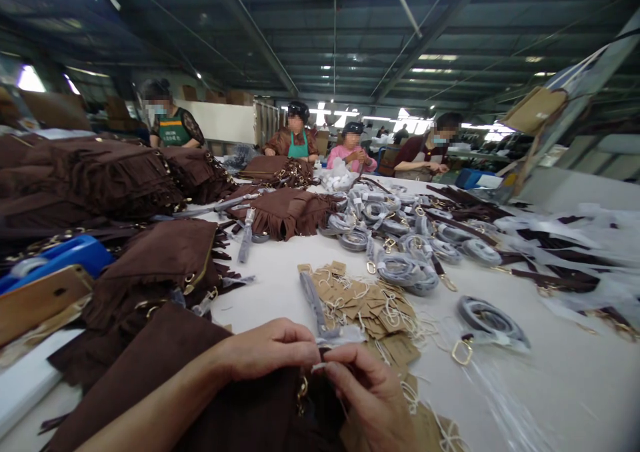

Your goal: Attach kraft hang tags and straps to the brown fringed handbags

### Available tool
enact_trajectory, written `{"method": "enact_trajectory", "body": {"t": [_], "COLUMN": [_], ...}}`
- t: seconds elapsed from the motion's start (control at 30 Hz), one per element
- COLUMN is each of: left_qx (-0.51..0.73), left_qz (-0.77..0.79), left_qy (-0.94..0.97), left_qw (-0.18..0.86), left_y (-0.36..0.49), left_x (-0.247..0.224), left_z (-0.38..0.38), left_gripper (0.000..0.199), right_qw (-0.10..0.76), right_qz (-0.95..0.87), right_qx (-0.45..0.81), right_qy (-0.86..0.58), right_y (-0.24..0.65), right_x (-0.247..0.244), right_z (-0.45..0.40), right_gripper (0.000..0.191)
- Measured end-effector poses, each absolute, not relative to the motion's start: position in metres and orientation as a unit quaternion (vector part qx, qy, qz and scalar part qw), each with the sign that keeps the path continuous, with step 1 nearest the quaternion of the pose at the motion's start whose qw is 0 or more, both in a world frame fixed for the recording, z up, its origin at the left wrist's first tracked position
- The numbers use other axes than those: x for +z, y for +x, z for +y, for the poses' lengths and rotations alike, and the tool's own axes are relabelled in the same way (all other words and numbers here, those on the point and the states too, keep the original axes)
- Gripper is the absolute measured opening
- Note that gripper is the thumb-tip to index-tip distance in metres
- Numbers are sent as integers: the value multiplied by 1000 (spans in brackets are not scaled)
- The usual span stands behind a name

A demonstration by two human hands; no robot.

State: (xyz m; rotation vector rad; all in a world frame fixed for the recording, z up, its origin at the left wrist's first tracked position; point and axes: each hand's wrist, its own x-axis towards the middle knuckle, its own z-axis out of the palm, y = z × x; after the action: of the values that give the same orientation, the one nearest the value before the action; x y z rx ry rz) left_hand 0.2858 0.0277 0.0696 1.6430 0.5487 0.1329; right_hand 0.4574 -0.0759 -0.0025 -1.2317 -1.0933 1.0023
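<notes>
My left hand point(273, 352) is closed in a pinch at the edge of a brown suede-like bag point(220, 405); what lies between its fingers is hidden. Close against it, my right hand point(367, 389) pinches a short white string point(319, 367) between thumb and forefinger. Just below the fingertips a gold clasp point(302, 392) hangs on the bag. Beyond my hands lies a pile of brown paper tags point(367, 302) with white strings, and more tags show beside my right hand. A plastic-wrapped strap point(313, 302) rests along the pile's left side.
Stacked brown fringed bags point(100, 172) fill the left, near a blue tape dispenser point(75, 262) and a phone point(45, 299). Coiled wrapped straps point(407, 269) cover the table's middle; one coil point(493, 322) lies apart at right. Several co-workers point(297, 139) are at the far side.
</notes>
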Motion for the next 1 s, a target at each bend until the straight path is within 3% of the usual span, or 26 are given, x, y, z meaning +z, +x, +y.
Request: {"method": "enact_trajectory", "body": {"t": [0.23,0.37,0.63,0.8,1.0], "left_qx": [98,113,127,59,45], "left_qz": [248,276,251,222,196], "left_qy": [691,648,593,595,573], "left_qw": [672,701,754,770,795], "left_y": [289,289,288,279,275], "left_x": [62,59,50,55,54], "left_z": [25,25,28,34,38], "left_gripper": [24,24,31,39,52], "right_qw": [568,568,531,491,435], "right_qz": [-515,-562,-616,-550,-509], "right_qx": [380,318,254,350,466], "right_qy": [-517,-511,-523,-578,-578], "right_y": [452,455,457,457,458], "right_x": [1,2,16,20,24], "right_z": [-77,-76,-74,-74,-73], "right_gripper": [21,8,10,24,26]}}
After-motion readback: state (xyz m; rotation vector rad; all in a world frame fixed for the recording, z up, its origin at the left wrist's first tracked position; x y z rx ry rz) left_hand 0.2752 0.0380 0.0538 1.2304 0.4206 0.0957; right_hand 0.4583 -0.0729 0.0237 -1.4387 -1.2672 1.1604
